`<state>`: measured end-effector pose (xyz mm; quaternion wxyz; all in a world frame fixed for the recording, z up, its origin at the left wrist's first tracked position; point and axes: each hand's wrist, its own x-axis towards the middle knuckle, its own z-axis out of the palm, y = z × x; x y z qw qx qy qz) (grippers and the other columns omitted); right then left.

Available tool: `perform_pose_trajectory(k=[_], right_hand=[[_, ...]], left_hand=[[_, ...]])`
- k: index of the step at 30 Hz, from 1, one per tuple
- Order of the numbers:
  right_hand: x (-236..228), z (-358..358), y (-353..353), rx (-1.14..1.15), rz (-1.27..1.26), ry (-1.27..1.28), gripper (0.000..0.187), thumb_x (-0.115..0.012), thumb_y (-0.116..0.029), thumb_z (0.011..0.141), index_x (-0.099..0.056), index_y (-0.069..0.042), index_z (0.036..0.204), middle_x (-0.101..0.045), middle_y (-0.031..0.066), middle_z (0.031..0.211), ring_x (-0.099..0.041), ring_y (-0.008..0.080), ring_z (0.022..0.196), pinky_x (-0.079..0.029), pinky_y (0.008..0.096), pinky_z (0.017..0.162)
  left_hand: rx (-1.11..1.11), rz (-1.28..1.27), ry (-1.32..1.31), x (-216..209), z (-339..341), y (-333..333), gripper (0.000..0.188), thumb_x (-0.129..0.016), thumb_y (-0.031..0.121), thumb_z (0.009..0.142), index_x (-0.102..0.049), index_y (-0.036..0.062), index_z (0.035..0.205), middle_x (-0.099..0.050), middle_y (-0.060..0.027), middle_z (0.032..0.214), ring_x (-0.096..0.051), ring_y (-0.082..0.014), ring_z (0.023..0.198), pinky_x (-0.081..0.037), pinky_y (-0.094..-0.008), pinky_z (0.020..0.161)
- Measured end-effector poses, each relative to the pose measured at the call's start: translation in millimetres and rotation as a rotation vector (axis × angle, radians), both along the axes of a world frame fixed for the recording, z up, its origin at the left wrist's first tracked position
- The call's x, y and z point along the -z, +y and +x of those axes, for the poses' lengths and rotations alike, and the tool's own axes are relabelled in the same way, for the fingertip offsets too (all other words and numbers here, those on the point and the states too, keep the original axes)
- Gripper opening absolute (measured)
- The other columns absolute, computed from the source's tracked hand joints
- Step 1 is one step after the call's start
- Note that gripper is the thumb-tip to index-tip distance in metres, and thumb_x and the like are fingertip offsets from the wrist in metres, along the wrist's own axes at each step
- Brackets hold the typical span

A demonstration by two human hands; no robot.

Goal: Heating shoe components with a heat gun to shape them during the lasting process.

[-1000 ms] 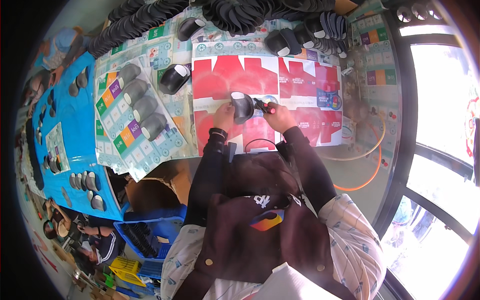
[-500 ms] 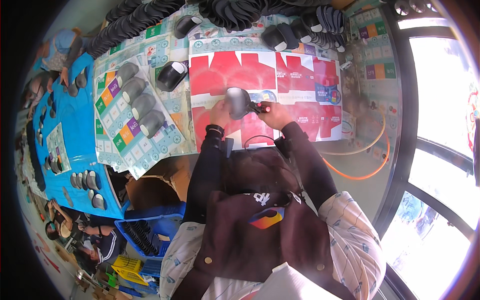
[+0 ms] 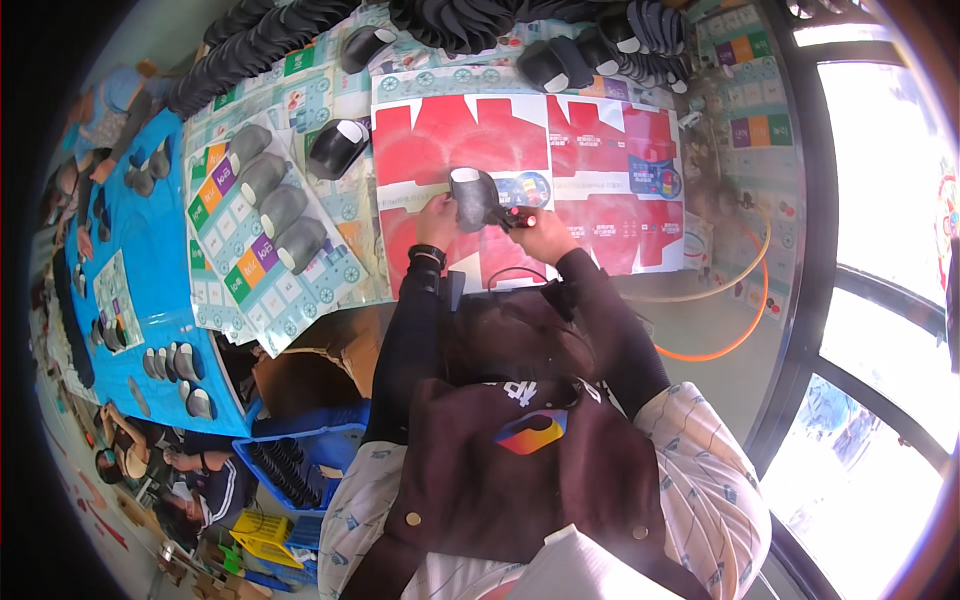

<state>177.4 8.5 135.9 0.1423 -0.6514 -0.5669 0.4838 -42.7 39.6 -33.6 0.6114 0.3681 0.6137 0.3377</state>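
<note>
Above the red-and-white printed sheet (image 3: 510,135), a dark, curved shoe-like piece (image 3: 472,205) with a white end stands upright. My left hand (image 3: 436,220) is closed on its left edge. My right hand (image 3: 545,237) grips a small black tool with red parts (image 3: 517,217), its dark tip close to the piece's right side. A thin black cable or hose (image 3: 515,270) curves below that hand. Left of the sheet rests another dark piece with a white end (image 3: 338,150), touched by neither hand.
Several dark grey pieces (image 3: 282,208) lie on patterned sheets to the left. Rows of stacked dark pieces (image 3: 455,22) line the far edge. An orange hose (image 3: 735,345) loops at right. Other people (image 3: 115,105) are around a blue table (image 3: 170,300). A blue crate (image 3: 300,455) stands below.
The held piece has turned and tipped, showing more of its dark side and white end. My right hand and the tool have shifted slightly. A co-worker's hands have moved over the blue table.
</note>
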Motion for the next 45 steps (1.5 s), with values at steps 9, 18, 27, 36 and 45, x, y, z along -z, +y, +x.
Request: perform_pose_trajectory(k=[9, 18, 27, 36, 45], right_hand=[[1, 4, 8, 0.065, 0.196, -0.196, 0.02, -0.059, -0.018, 0.081, -0.064, -0.003, 0.092, -0.065, 0.0287, 0.083, -0.064, 0.049, 0.086, -0.052, 0.0552, 0.074], [6, 11, 3, 0.027, 0.126, -0.237, 0.02, -0.059, -0.019, 0.081, -0.065, -0.002, 0.089, -0.065, 0.0292, 0.084, -0.063, 0.049, 0.087, -0.051, 0.0555, 0.076], [-6, 1, 15, 0.138, -0.225, 0.14, 0.029, -0.064, -0.022, 0.085, -0.07, 0.003, 0.098, -0.072, 0.0122, 0.076, -0.07, 0.0226, 0.064, -0.059, 0.0357, 0.053], [14, 4, 42, 0.141, 0.0, 0.07, 0.019, -0.058, -0.017, 0.08, -0.063, 0.001, 0.082, -0.067, 0.0204, 0.07, -0.07, 0.0334, 0.066, -0.056, 0.0429, 0.065], [30, 23, 50, 0.198, -0.087, 0.198, 0.02, -0.061, -0.018, 0.078, -0.062, 0.0, 0.069, -0.059, 0.0099, 0.055, -0.061, 0.0194, 0.052, -0.045, 0.0355, 0.051]], left_hand=[[-0.009, 0.059, 0.135, 10, 6, -1, 0.043, -0.07, 0.029, 0.088, -0.067, 0.0018, 0.122, -0.075, -0.0139, 0.095, -0.073, -0.0242, 0.084, -0.055, -0.0348, 0.076], [0.072, 0.122, 0.234, 3, 10, 4, 0.041, -0.074, 0.019, 0.092, -0.06, -0.0046, 0.123, -0.072, -0.0132, 0.095, -0.07, -0.0178, 0.079, -0.058, -0.03, 0.068], [0.059, 0.243, 0.434, 12, -5, 7, 0.036, -0.073, 0.022, 0.093, -0.065, -0.004, 0.117, -0.074, -0.014, 0.096, -0.071, -0.0192, 0.08, -0.056, -0.0318, 0.067], [0.009, -0.02, 0.167, -7, -40, 8, 0.036, -0.071, 0.021, 0.092, -0.065, 0.0001, 0.121, -0.073, -0.014, 0.104, -0.071, -0.0191, 0.085, -0.056, -0.0307, 0.072], [-0.089, -0.112, 0.081, -34, -84, -17, 0.025, -0.065, 0.018, 0.099, -0.065, 0.0069, 0.121, -0.071, -0.0024, 0.107, -0.068, -0.0126, 0.087, -0.054, -0.0253, 0.073]])
